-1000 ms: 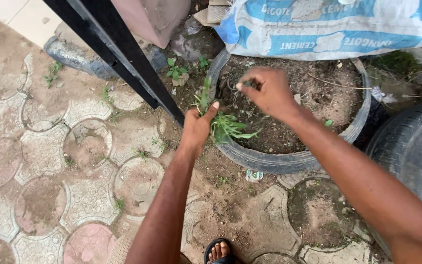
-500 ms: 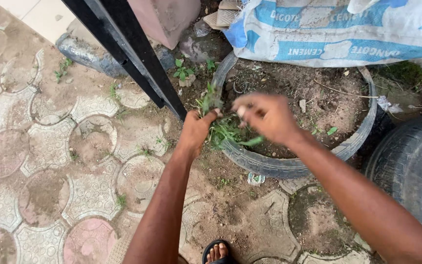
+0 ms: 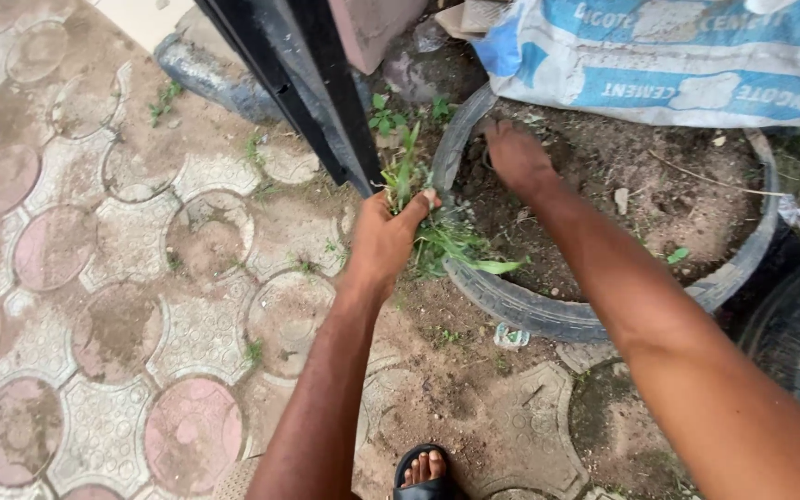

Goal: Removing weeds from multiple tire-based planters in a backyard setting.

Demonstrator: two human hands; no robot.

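Two hands work at the tyre planter: left of its rim, the left hand has its fingers closed round a bunch of pulled weeds; inside it, the right hand presses into the soil, fingers' spread hidden. Most soil looks cleared; small seedlings remain. Black posts crowd the planter's left rim, a cement sack its far edge.

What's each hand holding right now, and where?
Left hand grips a weed bunch mid-stems. Right hand reaches into the tyre's soil; hold cannot be told.
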